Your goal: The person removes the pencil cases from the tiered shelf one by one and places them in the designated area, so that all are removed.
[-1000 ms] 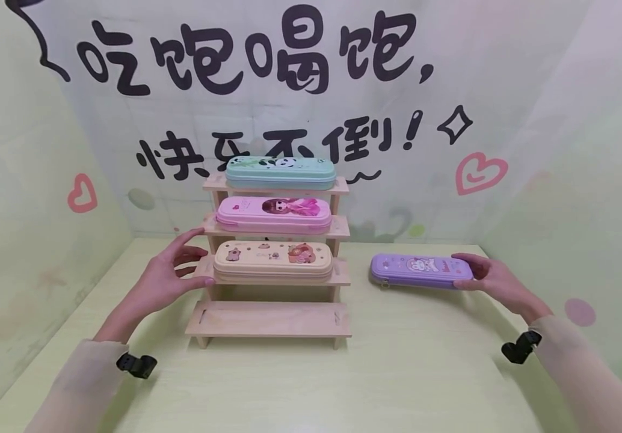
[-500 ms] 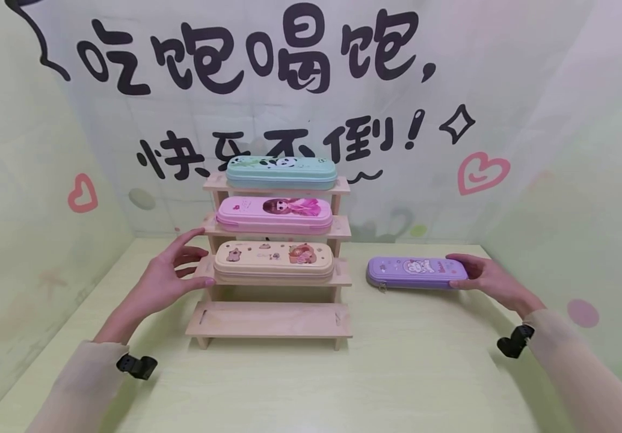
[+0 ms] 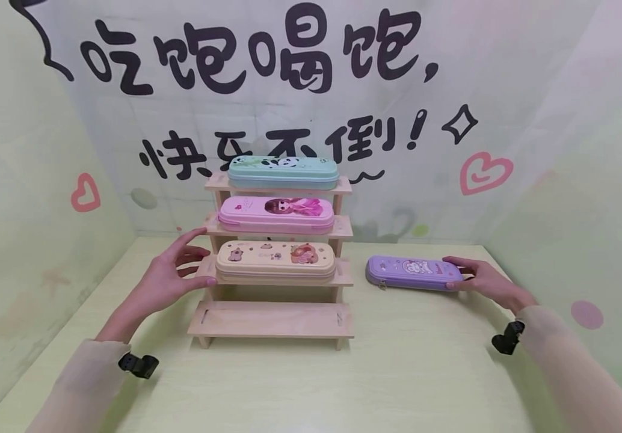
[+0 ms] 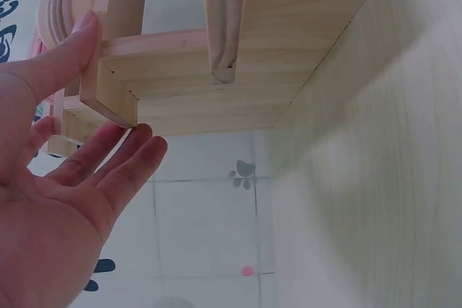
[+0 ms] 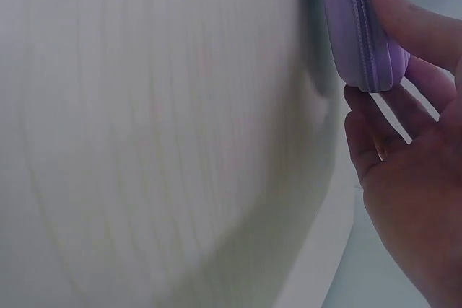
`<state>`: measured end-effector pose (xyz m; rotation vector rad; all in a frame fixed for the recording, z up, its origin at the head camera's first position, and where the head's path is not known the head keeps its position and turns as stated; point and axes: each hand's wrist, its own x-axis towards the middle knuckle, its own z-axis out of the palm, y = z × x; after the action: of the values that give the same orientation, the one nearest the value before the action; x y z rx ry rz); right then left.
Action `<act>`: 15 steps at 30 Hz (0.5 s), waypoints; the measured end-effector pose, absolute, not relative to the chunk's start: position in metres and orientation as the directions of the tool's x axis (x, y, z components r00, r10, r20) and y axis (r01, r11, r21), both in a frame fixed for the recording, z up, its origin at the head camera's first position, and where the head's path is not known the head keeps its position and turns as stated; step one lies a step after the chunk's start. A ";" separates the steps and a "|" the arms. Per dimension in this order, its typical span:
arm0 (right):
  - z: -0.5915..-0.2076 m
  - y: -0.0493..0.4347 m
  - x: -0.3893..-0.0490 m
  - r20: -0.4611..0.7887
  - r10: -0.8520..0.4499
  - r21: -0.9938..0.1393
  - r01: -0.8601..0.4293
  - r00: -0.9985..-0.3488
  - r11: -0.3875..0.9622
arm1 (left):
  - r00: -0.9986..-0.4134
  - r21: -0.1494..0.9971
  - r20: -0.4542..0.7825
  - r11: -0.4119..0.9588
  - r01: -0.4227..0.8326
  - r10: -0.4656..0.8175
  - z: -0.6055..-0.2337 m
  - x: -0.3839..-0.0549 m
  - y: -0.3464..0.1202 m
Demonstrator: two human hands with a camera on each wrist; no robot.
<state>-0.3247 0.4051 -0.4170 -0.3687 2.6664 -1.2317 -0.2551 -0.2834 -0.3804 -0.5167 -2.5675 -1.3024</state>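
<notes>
A wooden step rack stands on the table. My left hand holds its left side, thumb against the end of a middle step and index finger up at the step above; in the left wrist view the other fingers curl beneath the step end. On the steps lie a mint panda pencil case, a pink pencil case and a cream pencil case. Right of the rack, my right hand grips the right end of a purple pencil case, thumb in front, fingers behind.
The lowest step of the rack is bare. Behind the pale wooden table hangs a printed backdrop with black writing and pink hearts, and side panels rise at left and right.
My right hand has shifted the purple pencil case slightly left, closer to the rack. The left hand keeps its place on the rack.
</notes>
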 end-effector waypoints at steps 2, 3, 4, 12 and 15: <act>-0.420 0.405 -0.327 -0.053 -0.291 -0.760 -0.150 -0.955 0.632 | -0.917 0.738 0.339 0.545 0.399 0.212 -0.380 -0.255 -0.283; -0.421 0.405 -0.328 -0.051 -0.289 -0.757 -0.152 -0.956 0.635 | -0.917 0.739 0.337 0.544 0.398 0.213 -0.380 -0.255 -0.283; -0.422 0.406 -0.329 -0.048 -0.286 -0.757 -0.152 -0.957 0.636 | -0.918 0.741 0.335 0.542 0.396 0.213 -0.380 -0.255 -0.283; -0.426 0.405 -0.336 -0.029 -0.277 -0.770 -0.156 -0.960 0.619 | -0.920 0.741 0.331 0.545 0.392 0.212 -0.379 -0.255 -0.283; -0.427 0.404 -0.338 -0.020 -0.275 -0.771 -0.160 -0.961 0.617 | -0.921 0.737 0.330 0.552 0.390 0.209 -0.378 -0.254 -0.282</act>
<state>-0.3378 0.4039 -0.4267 -0.3659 2.7004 -1.2669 -0.2540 -0.2824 -0.3784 -0.5045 -2.5829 -1.3023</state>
